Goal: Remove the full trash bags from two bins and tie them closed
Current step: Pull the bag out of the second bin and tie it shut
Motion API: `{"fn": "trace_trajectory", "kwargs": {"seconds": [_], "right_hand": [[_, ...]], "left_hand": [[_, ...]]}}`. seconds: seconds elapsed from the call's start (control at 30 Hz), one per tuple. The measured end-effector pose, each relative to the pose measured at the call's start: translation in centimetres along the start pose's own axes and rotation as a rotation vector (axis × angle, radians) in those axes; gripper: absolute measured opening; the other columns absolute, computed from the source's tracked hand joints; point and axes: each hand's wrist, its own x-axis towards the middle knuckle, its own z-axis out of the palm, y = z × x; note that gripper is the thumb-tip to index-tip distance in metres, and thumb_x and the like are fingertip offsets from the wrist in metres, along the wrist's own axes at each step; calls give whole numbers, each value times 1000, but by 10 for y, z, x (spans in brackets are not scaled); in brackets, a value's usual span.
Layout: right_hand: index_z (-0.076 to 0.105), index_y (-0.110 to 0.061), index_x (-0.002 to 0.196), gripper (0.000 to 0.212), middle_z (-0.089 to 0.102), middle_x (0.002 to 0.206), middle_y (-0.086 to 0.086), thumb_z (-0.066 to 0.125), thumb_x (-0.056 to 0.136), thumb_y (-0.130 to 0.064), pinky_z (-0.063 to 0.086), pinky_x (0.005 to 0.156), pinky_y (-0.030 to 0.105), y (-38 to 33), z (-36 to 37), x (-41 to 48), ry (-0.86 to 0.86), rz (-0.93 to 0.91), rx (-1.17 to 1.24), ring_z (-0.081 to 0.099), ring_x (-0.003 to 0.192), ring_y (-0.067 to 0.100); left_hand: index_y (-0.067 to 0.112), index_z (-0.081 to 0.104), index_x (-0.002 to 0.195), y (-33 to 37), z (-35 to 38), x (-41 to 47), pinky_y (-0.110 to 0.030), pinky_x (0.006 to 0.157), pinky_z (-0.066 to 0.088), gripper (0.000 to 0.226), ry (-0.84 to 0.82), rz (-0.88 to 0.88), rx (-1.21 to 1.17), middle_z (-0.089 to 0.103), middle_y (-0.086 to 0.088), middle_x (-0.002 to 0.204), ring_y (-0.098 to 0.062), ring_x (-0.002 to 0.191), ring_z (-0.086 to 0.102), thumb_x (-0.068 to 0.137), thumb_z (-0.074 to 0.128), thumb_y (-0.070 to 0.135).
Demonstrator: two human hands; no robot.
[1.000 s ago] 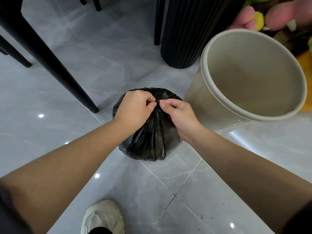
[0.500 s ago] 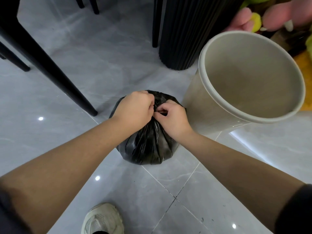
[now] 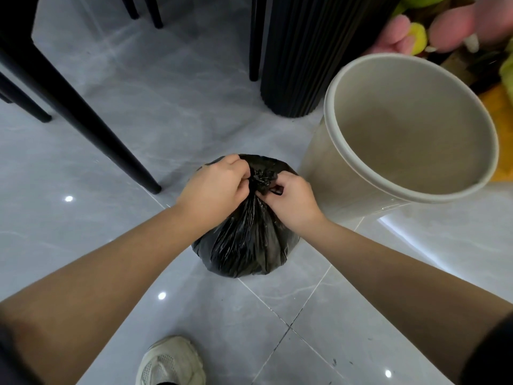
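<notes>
Head view: black trash bag (image 3: pixel 245 243) sits on the floor tiles (image 3: pixel 133 151), just beside the emptied beige bin (image 3: pixel 327 187). My left hand (image 3: pixel 213 190) and right hand (image 3: pixel 291 201) are both curled tight on the gathered neck. Vs a sec ago, a crumpled knot (image 3: pixel 262 177) now shows btwn the fingers, so I'd judge this bag is nearly tied; 2nd bin not in view. No brands, labels or writing readable anywhere.
</notes>
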Motion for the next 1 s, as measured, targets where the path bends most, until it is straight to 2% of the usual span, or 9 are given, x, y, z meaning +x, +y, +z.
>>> {"fn": "trace_trajectory", "kwargs": {"seconds": [0.17,0.27,0.33,0.5,0.63,0.7,0.8,0.9,1.0], "right_hand": [[68,-6,76,10,63,81,10,71,79,-15,52,73,37,1,-3,0,3,0,58,61,77,23],[63,-19,68,16,57,72,-6,73,77,-10,43,65,15,-5,-4,-3,-16,-27,101,54,67,5],[61,-24,68,22,52,69,-14,74,77,-8,37,62,8,-6,-5,-3,-16,-32,108,50,63,0],[70,-12,74,6,55,73,-7,73,78,-11,41,66,16,-4,-6,-1,-59,-46,88,53,70,10],[63,-20,69,16,53,68,-10,74,79,-14,36,61,19,-1,-6,0,-106,-11,74,48,63,3],[66,-19,80,10,59,72,-8,75,77,-19,39,64,21,-1,-9,0,-171,43,164,48,61,2],[60,-27,113,39,63,95,-11,76,76,-25,46,75,18,-5,-16,1,-223,72,268,56,80,2],[66,-26,95,16,64,85,-16,70,83,-15,46,74,17,-9,-17,2,-159,-4,250,57,75,1],[63,-29,75,21,57,62,-11,70,81,-11,40,58,12,-6,-14,3,-114,43,168,47,52,2]], "left_hand": [[11,61,90,1,9,-5,-37,65,47,10,24,-74,-132,57,-2,90,-21,73,55,87,57,20],[8,62,94,-1,11,-2,-32,66,42,13,14,-104,-137,58,-5,92,-21,74,52,88,56,18],[10,63,92,-4,10,2,-31,66,41,10,-15,-99,-146,58,-2,90,-23,78,55,88,56,17],[11,64,84,-8,-1,3,-29,64,40,6,-15,-59,-154,61,1,84,-15,71,50,85,58,12],[12,64,84,-11,-4,4,-32,68,45,6,-45,-24,-127,62,2,85,-20,76,57,84,58,13],[13,64,86,-12,-5,4,-36,69,47,8,-80,-16,-99,62,2,89,-21,79,58,87,57,17],[16,63,88,-11,-5,3,-34,64,43,11,-102,20,2,61,0,93,-24,81,58,89,54,22],[18,63,89,-8,-5,3,-32,59,41,12,-93,59,37,60,2,91,-24,79,58,89,54,25],[18,64,86,-10,-4,0,-35,60,46,9,-75,63,19,60,4,88,-23,75,59,87,57,23]]}}
